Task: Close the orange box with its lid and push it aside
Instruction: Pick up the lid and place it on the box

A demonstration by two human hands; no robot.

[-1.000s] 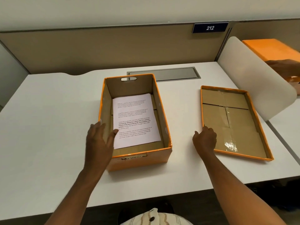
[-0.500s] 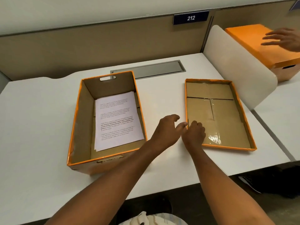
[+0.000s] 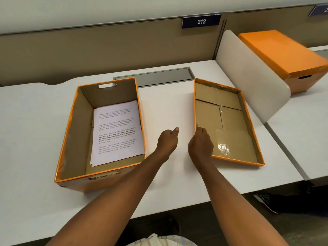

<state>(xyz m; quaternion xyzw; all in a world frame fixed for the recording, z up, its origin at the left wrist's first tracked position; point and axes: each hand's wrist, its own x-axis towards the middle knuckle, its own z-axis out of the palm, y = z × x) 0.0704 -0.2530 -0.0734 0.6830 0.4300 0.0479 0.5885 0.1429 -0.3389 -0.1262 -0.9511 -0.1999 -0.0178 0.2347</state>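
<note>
The orange box (image 3: 71, 132) stands open on the left of the white desk (image 3: 35, 157), with a printed sheet of paper (image 3: 117, 132) lying on its floor. Its orange lid (image 3: 230, 121) lies upside down to the right, brown inside facing up. My right hand (image 3: 201, 143) is at the lid's near left corner, fingers curled over the left rim. My left hand (image 3: 167, 141) hovers in the gap between box and lid, fingers loosely curled, holding nothing.
A white rounded divider (image 3: 248, 77) borders the desk on the right. Beyond it a second, closed orange box (image 3: 284, 55) sits on the neighbouring desk. A grey cable hatch (image 3: 159, 77) lies behind the box, below the partition sign 212 (image 3: 201, 21).
My left hand left the box's near left wall and crossed to the gap beside the lid. My right hand reached the lid's left rim. Another person's hand on the far box is gone.
</note>
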